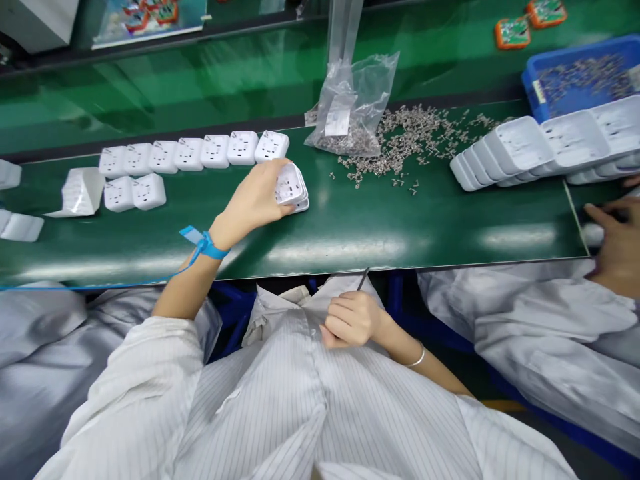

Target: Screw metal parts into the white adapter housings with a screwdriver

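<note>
Fingers of the left hand (257,197) curl over a small stack of white socket shells (293,188) resting on the green mat (350,227), just below the right end of a row of white socket faces (193,153); the grip is closed on the stack, thumb underneath toward the near side; a blue wrist strap (205,247) circles the left wrist, its cord trailing off to the left edge; two more socket faces (134,193) lie under the row, with a tilted white shell (80,192) beside them; the right hand (353,319) sits low against the striped white coat, below the table edge, fingers folded tight around a thin dark tool (363,279) whose tip pokes up past the knuckles; a clear plastic bag (350,107) stands on the far side of the mat, next to a scatter of small metal parts (420,137); a leaning row of white shells (525,147) lies at the right, in front of a blue tray (580,77); another person's hand (617,243) rests at the right edge.
</note>
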`<state>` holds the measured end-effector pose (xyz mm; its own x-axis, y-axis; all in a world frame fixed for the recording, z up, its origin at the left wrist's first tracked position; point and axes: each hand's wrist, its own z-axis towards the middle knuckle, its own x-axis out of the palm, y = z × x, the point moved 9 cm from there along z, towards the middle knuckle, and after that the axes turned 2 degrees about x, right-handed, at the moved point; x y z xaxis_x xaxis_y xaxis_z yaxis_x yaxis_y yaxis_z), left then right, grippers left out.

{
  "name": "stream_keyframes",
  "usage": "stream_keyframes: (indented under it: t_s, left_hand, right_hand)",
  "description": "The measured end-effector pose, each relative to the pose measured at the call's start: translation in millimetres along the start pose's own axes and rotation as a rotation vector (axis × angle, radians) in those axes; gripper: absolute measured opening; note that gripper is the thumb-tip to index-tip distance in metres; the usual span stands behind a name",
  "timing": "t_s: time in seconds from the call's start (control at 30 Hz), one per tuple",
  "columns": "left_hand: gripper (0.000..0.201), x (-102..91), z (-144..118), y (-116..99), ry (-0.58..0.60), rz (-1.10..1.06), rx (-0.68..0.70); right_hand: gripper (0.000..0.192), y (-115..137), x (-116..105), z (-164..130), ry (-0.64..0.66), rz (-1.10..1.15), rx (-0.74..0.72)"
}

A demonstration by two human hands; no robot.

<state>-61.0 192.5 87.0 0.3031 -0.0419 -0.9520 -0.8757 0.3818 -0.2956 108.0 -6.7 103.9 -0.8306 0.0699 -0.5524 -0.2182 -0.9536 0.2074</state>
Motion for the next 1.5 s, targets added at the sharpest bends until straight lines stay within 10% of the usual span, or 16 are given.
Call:
stream_keyframes:
  t_s: [0.13,0.37,0.57,0.8,0.93,1.17,1.37,1.5]
  left_hand:
    - [0.075,-15.6,-33,-28,-0.059,-0.003,-0.013]
    - [0.069,20.9,-69,-45,0.101,-0.003,0.0]
    - [0.083,-10.2,-95,-69,-0.013,0.053,-0.047]
    - [0.101,47.6,-127,-108,0.132,0.011,0.058]
    - [0.084,58.3,-121,-104,0.031,0.021,0.109]
    - [0.085,23.7,-71,-104,-0.167,0.01,0.105]
    - [0.095,78.2,19,-120,-0.001,-0.045,0.237]
    - [0.09,81.1,15,-131,0.012,-0.012,0.291]
  right_hand:
    - [0.031,-3,-5,-3,-0.007,0.005,0.019]
    - [0.03,-7,-5,-1,0.007,0.003,0.01]
    - [0.034,-10,-16,1,-0.019,0.015,0.015]
    - [0.035,-14,-25,-8,-0.012,0.015,0.059]
    - [0.035,-12,-25,-8,-0.013,0.017,0.059]
    - [0.036,-22,-42,-11,-0.01,-0.034,0.078]
    - [0.032,-40,-64,-22,-0.047,-0.047,0.158]
    - [0.044,-57,-88,-28,-0.04,0.027,0.319]
